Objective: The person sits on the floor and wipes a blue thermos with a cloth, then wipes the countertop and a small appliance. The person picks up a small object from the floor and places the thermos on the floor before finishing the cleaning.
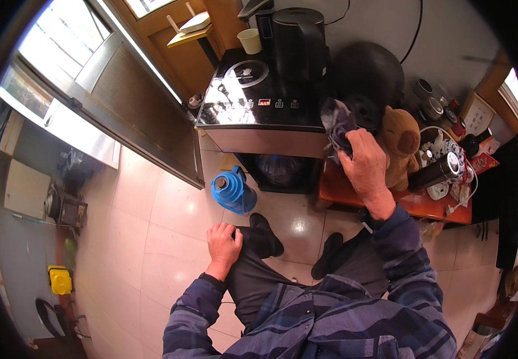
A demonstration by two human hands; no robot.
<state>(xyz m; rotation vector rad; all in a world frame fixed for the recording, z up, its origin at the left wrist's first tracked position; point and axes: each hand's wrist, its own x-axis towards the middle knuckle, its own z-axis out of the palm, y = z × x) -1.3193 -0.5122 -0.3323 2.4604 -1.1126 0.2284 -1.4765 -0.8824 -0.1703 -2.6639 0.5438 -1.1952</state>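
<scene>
My right hand (366, 164) grips a crumpled dark grey cloth (339, 123) at the right front corner of a tea bar machine (265, 141). The machine's glossy black top carries lit touch controls, and a black electric kettle (298, 45) stands at its back. My left hand (223, 244) rests on my left knee, holding nothing. On the floor in front of that knee stands a blue thermos flask (235, 190) with a stopper in its neck. Just right of my right hand, a brown plush toy (398, 148) sits on a reddish wooden table (420, 211).
A black tumbler (436, 172), a blue-and-white teapot (443, 146) and a white cable crowd the table. Behind the machine's kettle side leans a large round black object (369, 72). A paper cup (250, 41) stands at the machine's back left. An open door (137, 98) stands at the left.
</scene>
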